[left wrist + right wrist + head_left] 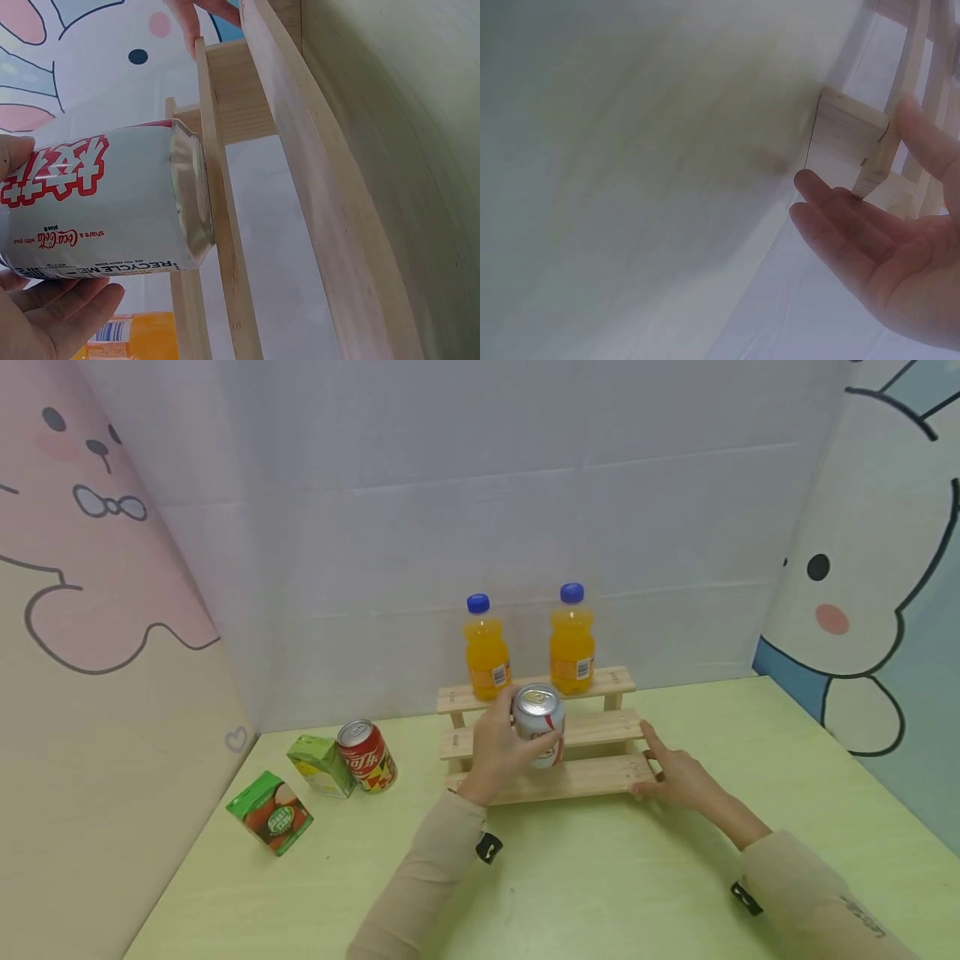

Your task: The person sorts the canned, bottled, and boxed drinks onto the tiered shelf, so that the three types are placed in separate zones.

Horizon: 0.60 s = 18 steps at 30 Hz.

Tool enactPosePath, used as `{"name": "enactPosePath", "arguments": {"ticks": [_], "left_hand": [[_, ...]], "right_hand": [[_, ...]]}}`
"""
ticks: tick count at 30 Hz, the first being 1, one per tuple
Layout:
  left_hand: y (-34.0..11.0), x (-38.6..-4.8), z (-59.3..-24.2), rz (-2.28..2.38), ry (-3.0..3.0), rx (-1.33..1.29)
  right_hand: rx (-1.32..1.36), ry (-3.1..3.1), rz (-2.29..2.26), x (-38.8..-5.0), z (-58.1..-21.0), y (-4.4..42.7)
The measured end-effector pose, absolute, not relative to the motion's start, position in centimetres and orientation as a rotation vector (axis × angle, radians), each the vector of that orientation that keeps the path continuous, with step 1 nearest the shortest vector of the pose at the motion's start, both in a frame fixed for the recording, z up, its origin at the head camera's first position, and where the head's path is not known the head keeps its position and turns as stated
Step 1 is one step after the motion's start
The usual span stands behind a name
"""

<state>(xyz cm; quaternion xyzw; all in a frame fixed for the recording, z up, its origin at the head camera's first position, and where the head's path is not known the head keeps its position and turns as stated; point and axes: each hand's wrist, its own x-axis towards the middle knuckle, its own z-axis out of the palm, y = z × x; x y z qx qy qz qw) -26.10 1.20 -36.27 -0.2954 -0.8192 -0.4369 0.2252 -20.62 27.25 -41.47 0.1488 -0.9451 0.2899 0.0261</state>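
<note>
My left hand (498, 747) grips a white Coca-Cola can (538, 718) with red lettering, thumb on one side and fingers on the other. The can is upright at the middle step of a three-step wooden rack (600, 727). In the left wrist view, the base of the white can (105, 202) is close to a shelf edge; whether it touches is unclear. My right hand (678, 777) holds the rack's right end. In the right wrist view, thumb and fingers of that hand (900, 262) lie either side of a shelf end (881, 161).
Two orange drink bottles (487, 656) (572, 647) with blue caps stand on the top step. Left of the rack are a red can (367, 760), a green carton (321, 764) and a green-and-brown carton (272, 814) on the pale table (570, 885). A white curtain (360, 560) hangs behind.
</note>
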Motion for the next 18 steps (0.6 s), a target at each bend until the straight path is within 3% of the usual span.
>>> {"name": "enactPosePath", "arguments": {"ticks": [18], "left_hand": [[3.6,-26.9,-35.6,-1.242,-2.372,-0.736]], "right_hand": [[0.455,-2.909,0.889,-20.6,-41.6,27.3]]}}
